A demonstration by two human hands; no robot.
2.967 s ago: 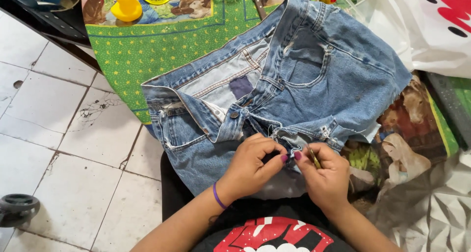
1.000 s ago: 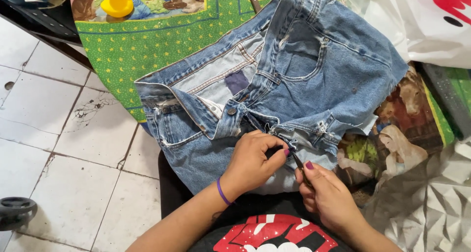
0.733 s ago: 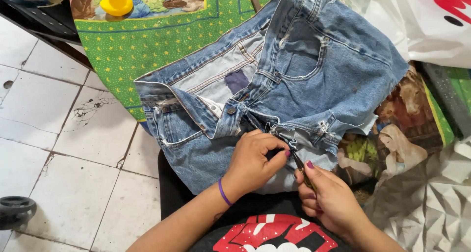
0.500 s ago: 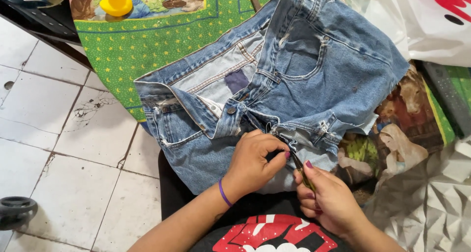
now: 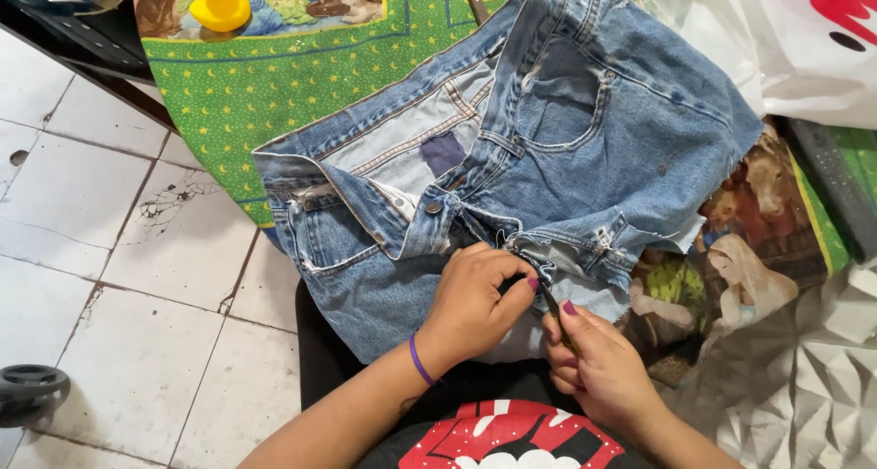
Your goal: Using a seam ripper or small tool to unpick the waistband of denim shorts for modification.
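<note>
The tiled floor [image 5: 110,277] lies at the left, with a green patterned cloth [image 5: 301,76] spread beyond it and a yellow toy duck [image 5: 217,3] at the cloth's far edge.

The denim shorts [image 5: 585,131] lie partly on this cloth and partly over the person's lap, waistband open and turned back, cut hems frayed. Judged by appearance, the denim is thick, soft and pliable: it should fold freely and not slip, but doubled seams and the waistband will be stiffer and resist bending. The firmest places to take hold look to be the seam ridges and the folded hem, not the loose frayed edge, which may pull threads.

The left hand [image 5: 470,305], a purple band at its wrist, rests on the shorts near the crotch seam; its fingers [image 5: 512,277] are curled closed, pinching a fold of denim.

The right hand [image 5: 598,368], just beside it, has its fingers closed round a thin dark tool [image 5: 554,306] whose tip meets the pinched seam. The tool's kind cannot be told.

At the right lie a picture-printed cloth [image 5: 731,277] and a white plastic bag [image 5: 804,49].
</note>
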